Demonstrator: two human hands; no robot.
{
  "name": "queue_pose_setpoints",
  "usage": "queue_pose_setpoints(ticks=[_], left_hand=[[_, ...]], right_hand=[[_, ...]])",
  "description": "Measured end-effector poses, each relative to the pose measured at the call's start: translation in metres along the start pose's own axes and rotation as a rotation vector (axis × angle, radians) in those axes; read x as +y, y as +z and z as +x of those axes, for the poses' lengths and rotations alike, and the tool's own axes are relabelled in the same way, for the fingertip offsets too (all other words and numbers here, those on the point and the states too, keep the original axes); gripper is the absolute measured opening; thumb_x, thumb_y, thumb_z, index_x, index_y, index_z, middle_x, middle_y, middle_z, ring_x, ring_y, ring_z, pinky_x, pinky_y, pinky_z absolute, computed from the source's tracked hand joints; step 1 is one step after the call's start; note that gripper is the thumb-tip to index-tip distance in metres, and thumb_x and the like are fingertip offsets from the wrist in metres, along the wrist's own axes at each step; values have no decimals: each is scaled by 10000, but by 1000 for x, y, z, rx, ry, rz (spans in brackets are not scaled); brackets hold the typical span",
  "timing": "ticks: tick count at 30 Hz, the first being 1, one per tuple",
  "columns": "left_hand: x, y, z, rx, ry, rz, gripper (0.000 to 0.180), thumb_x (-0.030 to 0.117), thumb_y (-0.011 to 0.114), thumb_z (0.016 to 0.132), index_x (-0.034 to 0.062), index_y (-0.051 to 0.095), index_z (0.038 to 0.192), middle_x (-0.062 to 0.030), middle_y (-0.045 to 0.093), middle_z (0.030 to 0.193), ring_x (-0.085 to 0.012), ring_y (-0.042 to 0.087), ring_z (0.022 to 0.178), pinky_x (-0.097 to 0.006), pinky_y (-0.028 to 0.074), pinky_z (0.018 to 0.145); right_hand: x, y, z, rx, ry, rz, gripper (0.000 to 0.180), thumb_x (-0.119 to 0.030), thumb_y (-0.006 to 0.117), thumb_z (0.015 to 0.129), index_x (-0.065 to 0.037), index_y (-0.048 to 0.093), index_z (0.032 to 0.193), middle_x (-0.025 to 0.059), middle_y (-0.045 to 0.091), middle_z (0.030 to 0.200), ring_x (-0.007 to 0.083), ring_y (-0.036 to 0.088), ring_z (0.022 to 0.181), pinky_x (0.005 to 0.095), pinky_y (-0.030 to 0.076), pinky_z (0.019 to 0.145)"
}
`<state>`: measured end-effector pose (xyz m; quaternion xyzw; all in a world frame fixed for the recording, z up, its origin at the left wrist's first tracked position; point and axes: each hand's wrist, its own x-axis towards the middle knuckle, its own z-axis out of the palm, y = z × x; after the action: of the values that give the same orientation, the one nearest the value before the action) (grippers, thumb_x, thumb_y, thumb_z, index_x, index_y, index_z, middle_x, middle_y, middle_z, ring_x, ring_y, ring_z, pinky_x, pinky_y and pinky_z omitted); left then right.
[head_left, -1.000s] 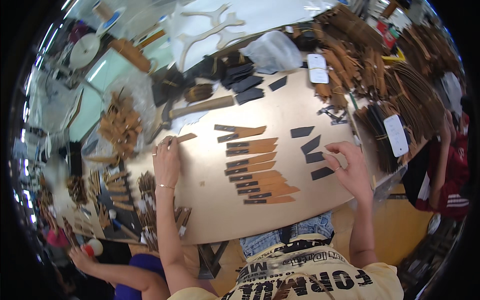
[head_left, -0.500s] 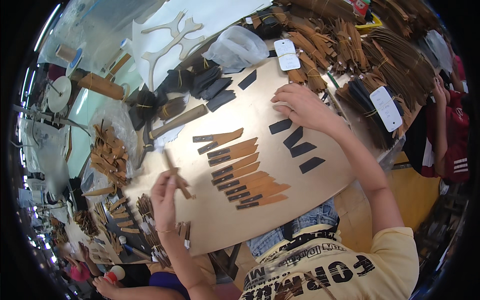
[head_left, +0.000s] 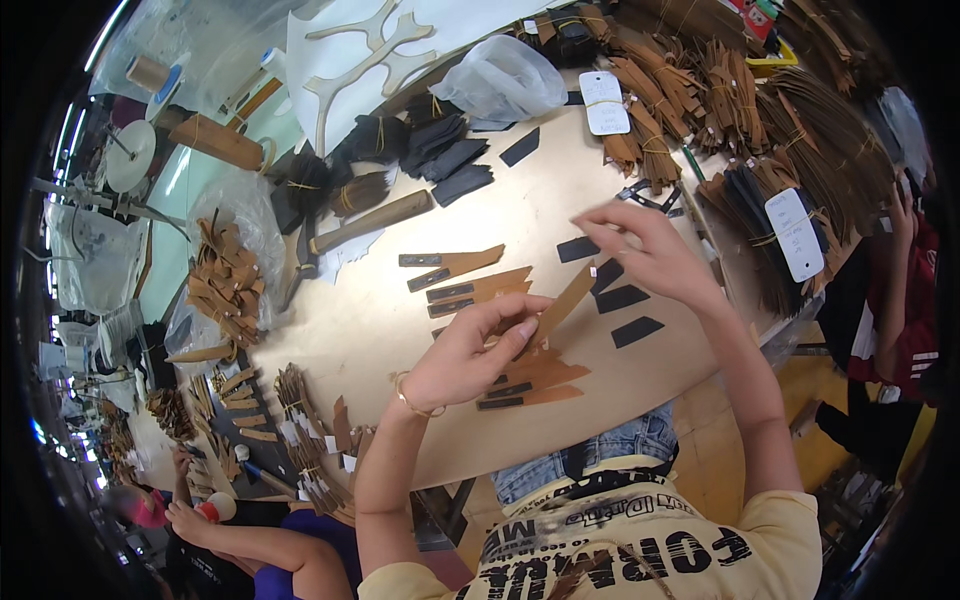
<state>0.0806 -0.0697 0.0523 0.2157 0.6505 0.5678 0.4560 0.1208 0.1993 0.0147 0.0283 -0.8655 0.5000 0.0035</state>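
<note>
Brown strip: a thin, flat, tan strip with a pointed end, held up in the air above the middle of the table.
How it will feel: it looks very light and thin, like leather or card. It would likely bend a bit but not break. It does not look slippery.
Where to hold it: by the lower end or the long edges, with fingertips. A soft pinch should be enough.
Left hand: the left hand is curled, with thumb and fingers closed on the lower end of the strip.
Right hand: the right hand is half curled by the top end of the strip. Its fingertips seem to pinch something small and dark; I cannot tell what.
Just below: more brown strips lie in a neat row, each with a dark piece on it.
Beside them: loose dark flat pieces lie on the table.
Farther out: tied bundles of brown strips, a clear plastic bag and a wooden mallet.
</note>
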Motion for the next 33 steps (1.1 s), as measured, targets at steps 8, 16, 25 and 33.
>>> queue_pose_setpoints(ticks=[8,16,25,33], left_hand=[[2,-5,-23,155,-14,93,308,86,506,1022,-25,574,1301,-39,649,1015,-97,598,909,-260,503,850],[-3,-11,-13,147,0,60,300,76,523,1010,14,616,1288,-26,652,930,-86,569,843,-253,497,806],[1,-6,45,224,120,121,300,55,586,969,5,628,1261,-60,653,895,-95,582,778,-238,498,708],[-20,-17,78,539,224,225,267,36,644,921,-14,650,1183,-77,668,855,-101,612,688,-233,501,622]], right_hand=[[33,49,106,-60,-125,-791,617,-421,460,1011,29,415,1431,192,360,1540,320,304,1451,466,261,1175],[15,48,21,-66,-51,-572,598,-399,414,1041,30,390,1457,202,318,1566,332,247,1479,476,197,1200],[-14,-5,19,-245,157,481,492,-389,578,981,3,610,1275,94,690,1057,165,646,976,298,490,870],[-5,-9,60,-197,190,87,204,-119,716,875,-12,722,1048,57,714,926,122,616,813,272,469,715]])
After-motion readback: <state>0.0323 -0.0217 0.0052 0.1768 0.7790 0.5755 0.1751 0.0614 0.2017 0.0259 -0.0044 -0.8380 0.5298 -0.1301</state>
